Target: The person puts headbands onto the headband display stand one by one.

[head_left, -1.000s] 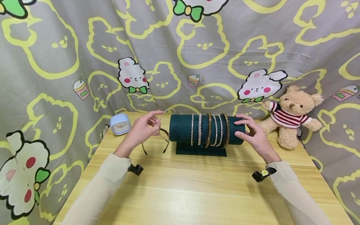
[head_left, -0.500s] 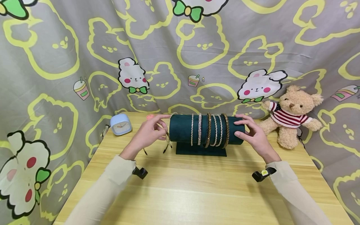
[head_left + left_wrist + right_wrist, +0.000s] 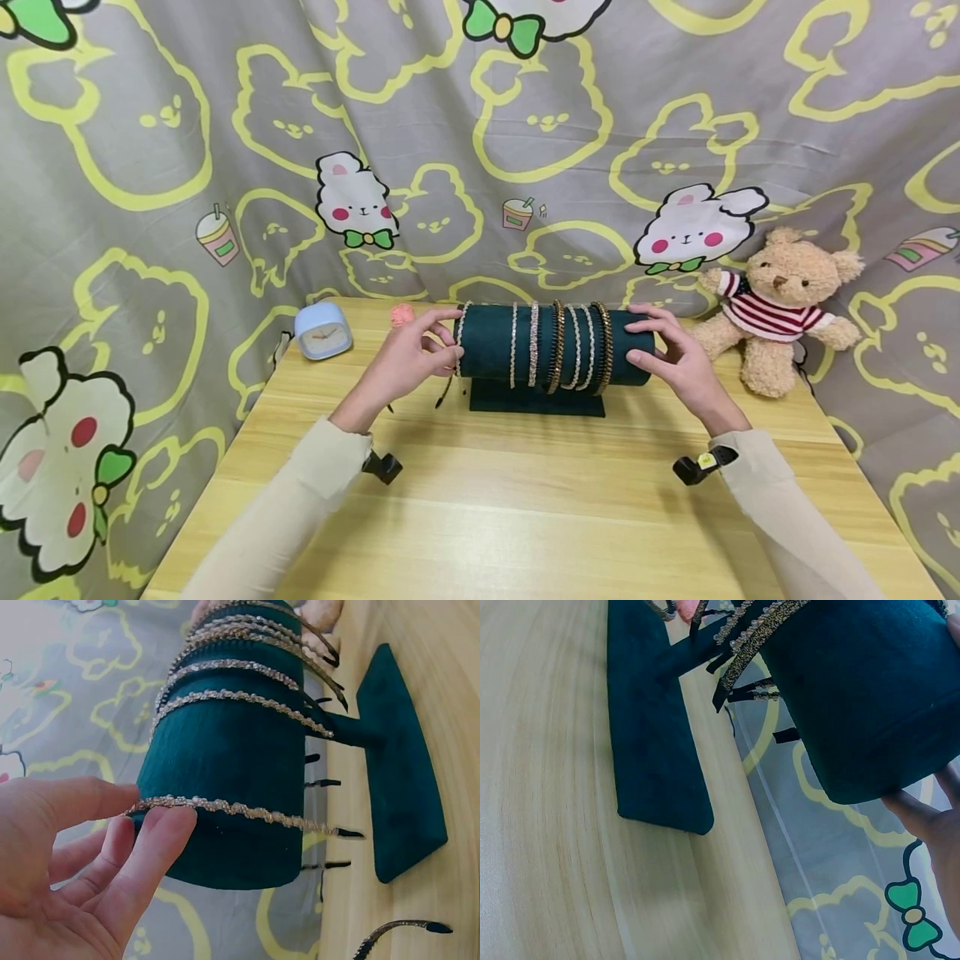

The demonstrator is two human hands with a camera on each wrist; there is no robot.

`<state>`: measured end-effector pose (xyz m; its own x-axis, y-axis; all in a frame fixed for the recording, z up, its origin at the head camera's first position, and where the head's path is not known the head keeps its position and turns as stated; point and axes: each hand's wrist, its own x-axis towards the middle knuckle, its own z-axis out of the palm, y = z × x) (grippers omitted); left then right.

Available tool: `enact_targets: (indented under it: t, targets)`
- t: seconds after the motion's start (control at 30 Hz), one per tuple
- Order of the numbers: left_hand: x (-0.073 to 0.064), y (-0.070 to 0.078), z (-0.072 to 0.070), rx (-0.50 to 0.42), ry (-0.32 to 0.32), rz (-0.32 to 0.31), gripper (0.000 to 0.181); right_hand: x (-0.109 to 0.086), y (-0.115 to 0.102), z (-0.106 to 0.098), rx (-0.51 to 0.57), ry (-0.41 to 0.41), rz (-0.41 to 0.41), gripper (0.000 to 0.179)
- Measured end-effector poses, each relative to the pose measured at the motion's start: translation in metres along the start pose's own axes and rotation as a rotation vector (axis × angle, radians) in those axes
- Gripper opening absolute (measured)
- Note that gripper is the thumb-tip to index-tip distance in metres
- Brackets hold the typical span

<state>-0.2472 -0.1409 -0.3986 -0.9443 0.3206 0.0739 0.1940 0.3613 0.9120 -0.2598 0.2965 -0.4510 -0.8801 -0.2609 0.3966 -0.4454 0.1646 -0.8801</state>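
A dark green velvet headband stand (image 3: 487,342) lies across the table, its roll carrying several beaded headbands. With thumb and fingers, my left hand (image 3: 408,358) pinches a thin sparkly headband (image 3: 247,812) that sits over the roll's left end. In the left wrist view its black tip sticks out past the front of the roll. My right hand (image 3: 678,358) holds the roll's right end, thumb in front and fingers on top. Toward the right sit a gold chain-like headband (image 3: 602,346) and a wider silver one (image 3: 533,346). Another dark headband (image 3: 390,926) lies on the table, mostly behind my left hand in the head view.
A blue clock (image 3: 322,331) stands at the back left, with a small pink object (image 3: 402,314) beyond my left hand. A teddy bear (image 3: 776,317) in a striped shirt sits at the back right. A patterned curtain (image 3: 435,108) hangs behind the table (image 3: 510,500).
My left hand has moved right, bringing the sparkly headband from beside the roll onto its left end. The pink object has come into view. My right hand has stayed in place.
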Motion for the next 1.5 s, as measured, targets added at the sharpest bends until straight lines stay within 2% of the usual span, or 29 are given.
enact_targets:
  t: [0.07, 0.13, 0.33, 0.4, 0.47, 0.63, 0.77, 0.9, 1.07, 1.3, 1.4, 1.5]
  targets:
    - [-0.001, -0.002, -0.002, 0.008, -0.005, 0.007, 0.056, 0.000, 0.000, 0.000, -0.003, 0.000, 0.002, 0.034]
    - [-0.003, -0.003, -0.006, 0.059, 0.005, 0.039, 0.053, 0.000, 0.000, 0.001, -0.006, -0.001, 0.003, 0.034]
    - [-0.004, -0.002, -0.020, 0.380, 0.061, 0.239, 0.036, 0.000, -0.001, 0.001, 0.004, -0.004, 0.003, 0.034]
    - [-0.002, -0.001, -0.023, 0.454, 0.039, 0.296, 0.034, 0.000, -0.001, 0.001, 0.004, -0.002, 0.001, 0.034]
    - [0.000, 0.000, -0.024, 0.487, -0.008, 0.329, 0.033, 0.000, -0.001, 0.001, 0.001, -0.001, -0.001, 0.034]
    - [0.003, 0.002, -0.024, 0.574, -0.097, 0.354, 0.039, 0.000, -0.001, 0.001, -0.002, -0.002, 0.000, 0.034]
    - [0.003, 0.003, -0.024, 0.647, -0.113, 0.384, 0.042, 0.000, -0.002, 0.001, -0.018, 0.002, 0.005, 0.034]
    - [0.003, 0.003, -0.025, 0.728, -0.101, 0.474, 0.043, 0.000, -0.002, 0.001, -0.024, 0.004, 0.009, 0.034]
    - [0.004, 0.003, -0.024, 0.789, -0.077, 0.581, 0.041, 0.000, -0.003, 0.001, -0.019, 0.005, 0.011, 0.034]
    - [0.010, -0.003, -0.016, 0.808, -0.035, 0.732, 0.037, -0.001, -0.003, 0.001, -0.026, 0.005, 0.012, 0.034]
    - [0.012, -0.005, -0.013, 0.809, -0.025, 0.761, 0.036, -0.001, -0.002, 0.001, -0.016, 0.004, 0.008, 0.034]
    - [0.012, -0.006, -0.011, 0.805, -0.024, 0.761, 0.036, 0.000, -0.002, 0.001, -0.006, 0.004, 0.004, 0.034]
